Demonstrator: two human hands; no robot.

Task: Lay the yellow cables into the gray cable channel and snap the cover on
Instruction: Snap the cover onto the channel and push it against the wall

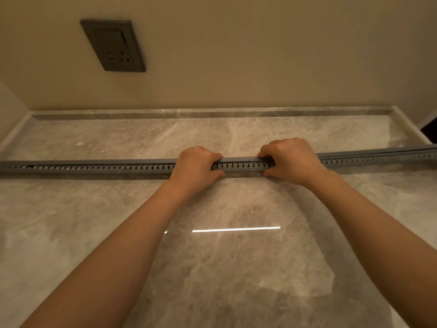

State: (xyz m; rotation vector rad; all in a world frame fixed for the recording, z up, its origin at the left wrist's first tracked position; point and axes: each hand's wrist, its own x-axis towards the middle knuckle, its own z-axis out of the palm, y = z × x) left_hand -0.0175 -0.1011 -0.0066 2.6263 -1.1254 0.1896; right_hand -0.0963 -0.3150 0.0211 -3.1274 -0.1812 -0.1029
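Head view: gray cable channel (94, 168) lies left-to-right across marble bench (236, 268), cover (241, 159) on top. Left grip (196, 166) and right grip (290, 159) both clamped on channel mid-length, fingers over cover, thumbs on near side. Socket (113, 45) on wall behind.

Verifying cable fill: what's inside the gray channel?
Yellowish glimpses show through the side slots between the left hand and right hand, both gripping the gray channel. The cover on top hides the rest.

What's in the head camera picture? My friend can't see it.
The left hand and right hand grip a long gray cable channel lying across a marble counter. A dark socket is on the wall behind.
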